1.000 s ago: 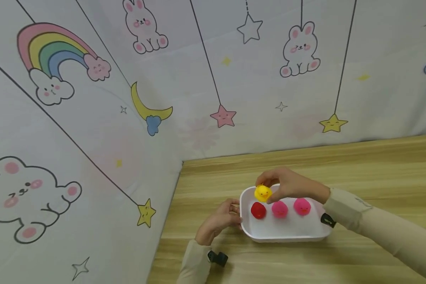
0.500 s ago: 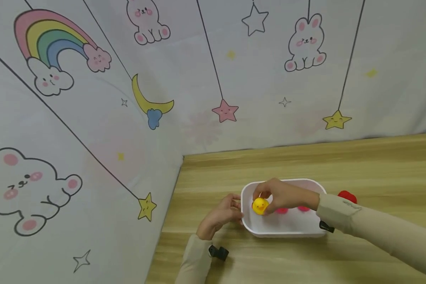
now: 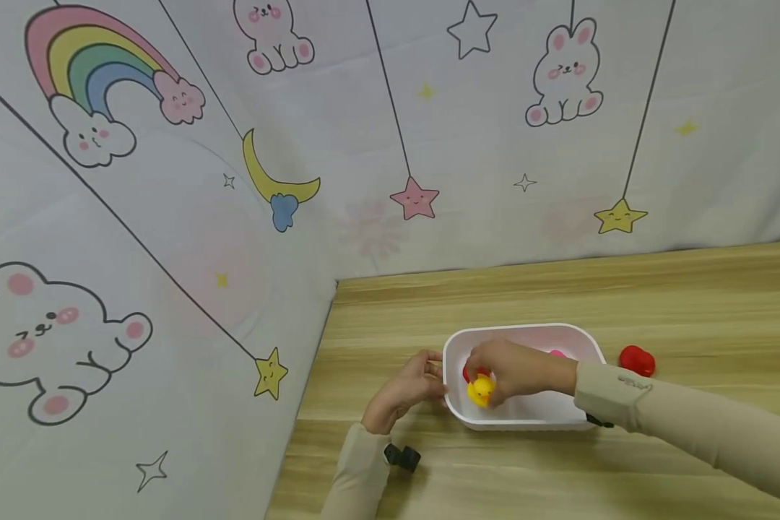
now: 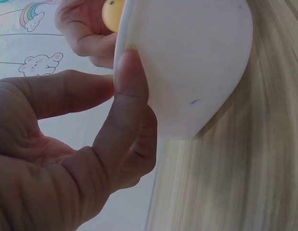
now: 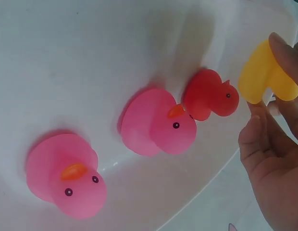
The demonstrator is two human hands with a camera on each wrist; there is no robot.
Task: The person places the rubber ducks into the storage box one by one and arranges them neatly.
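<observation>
My right hand pinches a yellow rubber duck between thumb and fingers, over the left end of a white plastic tub. In the right wrist view that duck tilts beside a red rubber duck sitting in the tub. Two pink rubber ducks line up with the red one; in the head view the hand covers most of them. My left hand grips the tub's left rim, with fingertips on both sides of the rim in the left wrist view.
A red toy lies on the wood-grain table right of the tub, near the right sleeve. Printed white cloth walls stand behind and to the left. A black wrist camera shows at the left wrist.
The yellow duck has come down from the tub's far rim toward its near left side in my right hand. The red toy on the table has come out from behind the sleeve. My left hand stays put.
</observation>
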